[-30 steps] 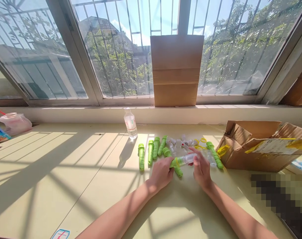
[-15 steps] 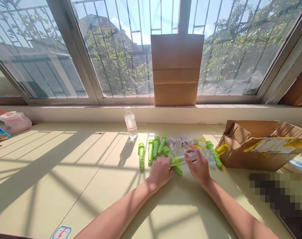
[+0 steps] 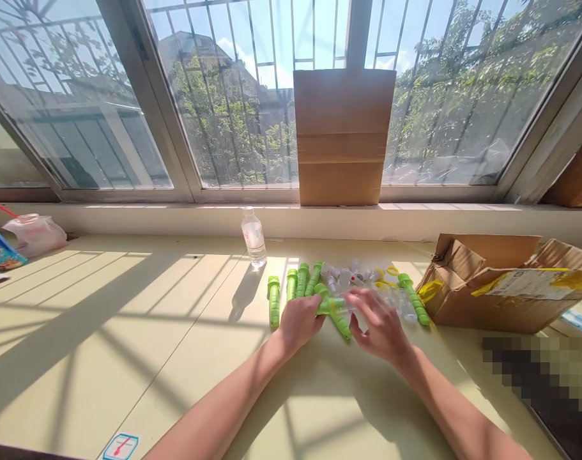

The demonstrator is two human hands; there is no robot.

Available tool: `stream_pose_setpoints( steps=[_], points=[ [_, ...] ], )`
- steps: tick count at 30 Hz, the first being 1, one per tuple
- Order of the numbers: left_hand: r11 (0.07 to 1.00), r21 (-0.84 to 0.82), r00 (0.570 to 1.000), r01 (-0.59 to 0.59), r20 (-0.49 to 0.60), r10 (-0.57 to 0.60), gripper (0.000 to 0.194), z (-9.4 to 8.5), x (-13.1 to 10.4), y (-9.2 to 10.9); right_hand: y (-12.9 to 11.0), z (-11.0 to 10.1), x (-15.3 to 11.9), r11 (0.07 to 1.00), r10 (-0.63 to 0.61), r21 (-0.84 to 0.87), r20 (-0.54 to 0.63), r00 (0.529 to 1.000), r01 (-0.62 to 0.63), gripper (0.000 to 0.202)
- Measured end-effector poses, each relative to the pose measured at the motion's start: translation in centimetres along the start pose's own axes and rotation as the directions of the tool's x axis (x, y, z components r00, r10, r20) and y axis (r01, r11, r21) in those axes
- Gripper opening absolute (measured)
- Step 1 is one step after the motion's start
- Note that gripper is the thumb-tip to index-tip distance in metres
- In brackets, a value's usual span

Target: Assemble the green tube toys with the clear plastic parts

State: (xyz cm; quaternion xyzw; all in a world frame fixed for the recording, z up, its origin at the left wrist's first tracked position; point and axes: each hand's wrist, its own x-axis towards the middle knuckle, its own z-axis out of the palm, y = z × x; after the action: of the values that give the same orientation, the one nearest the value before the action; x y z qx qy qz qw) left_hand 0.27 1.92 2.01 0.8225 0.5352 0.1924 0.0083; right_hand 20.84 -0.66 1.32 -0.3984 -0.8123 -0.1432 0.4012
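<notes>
Left hand [image 3: 301, 319]: grip clamped on the green end of a green-and-clear plastic tube [image 3: 325, 307], clear end toward 3 o'clock. Right hand [image 3: 379, 324]: grip apart at that clear end (contact: can't tell). From the tube: small clear plastic parts [image 3: 344, 276] at 1, labelled clear plastic bottle [image 3: 254, 239] upright on worktop [image 3: 151, 332] near 10–11, open brown cardboard box [image 3: 463, 303] at 3.

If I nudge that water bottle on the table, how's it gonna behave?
The bottle would probably tip if pushed near the top, since it stands tall and narrow. Once down, its rounded body could well roll. The clear walls look like thin plastic, so they may give when squeezed.
</notes>
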Motion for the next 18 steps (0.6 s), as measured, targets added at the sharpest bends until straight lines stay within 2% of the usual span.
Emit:
stream_pose_setpoints(
  steps=[5,8,11,16,18],
  points=[
    [0.988,0.120,0.994,-0.102,-0.038,0.107,0.019,-0.8,0.0,0.1,0.1,0.5,0.0,0.982,0.025,-0.185,-0.043,0.999,-0.033,0.031],
    [0.977,0.157,0.987,-0.146,-0.047,0.155,0.027,-1.2,0.0,0.3,0.2,0.5,0.0,0.970,-0.012,-0.245,-0.043,0.999,0.001,0.025],
    [0.961,0.182,0.975,-0.209,-0.034,0.219,0.026,-1.6,0.1,0.4,-0.1,0.3,0.2,0.951,-0.015,-0.309,-0.038,0.999,0.002,0.022],
    [0.918,0.160,0.932,-0.363,0.046,0.361,0.016,-2.2,-0.2,0.6,-0.3,-0.3,0.6,0.932,-0.001,-0.361,-0.073,0.997,-0.026,0.034],
    [0.931,0.115,0.937,-0.347,0.078,0.340,0.017,-2.3,-0.3,0.7,-0.1,-0.4,0.5,0.932,-0.039,-0.363,-0.122,0.992,-0.008,0.039]
  ],
)
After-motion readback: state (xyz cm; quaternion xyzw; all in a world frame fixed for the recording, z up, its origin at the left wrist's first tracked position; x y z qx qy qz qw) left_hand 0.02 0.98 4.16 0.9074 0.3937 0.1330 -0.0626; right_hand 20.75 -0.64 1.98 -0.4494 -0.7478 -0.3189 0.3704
